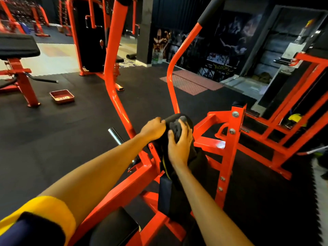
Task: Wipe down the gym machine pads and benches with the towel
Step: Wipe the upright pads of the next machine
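I have the dark towel (174, 129) bunched on the rounded top of the black chest pad (164, 192), my right hand (179, 146) curled over it and pressing it down; my left hand (153, 129) grips the pad's top edge just beside it, steadying it. The pad stands upright on the orange frame (229, 148), with the bench (115, 226) seat below, nearest me. The risk I see: the towel is wadded small, so a stroke may skip the pad's face and sides, or the cloth may slip off the curve and send my knuckles into the chrome peg (115, 134) left of the frame
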Available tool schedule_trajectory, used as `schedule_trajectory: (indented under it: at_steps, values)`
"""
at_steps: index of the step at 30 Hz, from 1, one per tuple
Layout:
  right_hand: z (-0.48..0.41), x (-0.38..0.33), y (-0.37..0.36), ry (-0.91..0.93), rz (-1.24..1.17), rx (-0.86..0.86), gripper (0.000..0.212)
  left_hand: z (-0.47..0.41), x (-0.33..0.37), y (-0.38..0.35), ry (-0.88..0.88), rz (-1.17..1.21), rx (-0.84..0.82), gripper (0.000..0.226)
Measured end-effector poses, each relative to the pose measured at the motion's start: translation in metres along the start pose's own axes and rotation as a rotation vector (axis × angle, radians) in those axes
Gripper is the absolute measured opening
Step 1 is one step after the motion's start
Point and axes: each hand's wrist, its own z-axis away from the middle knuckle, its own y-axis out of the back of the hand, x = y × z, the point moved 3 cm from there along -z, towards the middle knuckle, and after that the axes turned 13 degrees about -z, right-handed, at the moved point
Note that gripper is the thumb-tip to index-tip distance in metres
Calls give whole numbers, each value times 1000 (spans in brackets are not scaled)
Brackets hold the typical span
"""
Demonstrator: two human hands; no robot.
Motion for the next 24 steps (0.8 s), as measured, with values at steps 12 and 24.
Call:
schedule_trajectory:
  at_steps: [12,24]
  values:
    - [-97,32,20,-272,41,-17,46,30,30,-15,-179,-165,182,46]
    - [-39,27,13,-54,28,-47,53,23,10,-14,-33,-43,181,42]
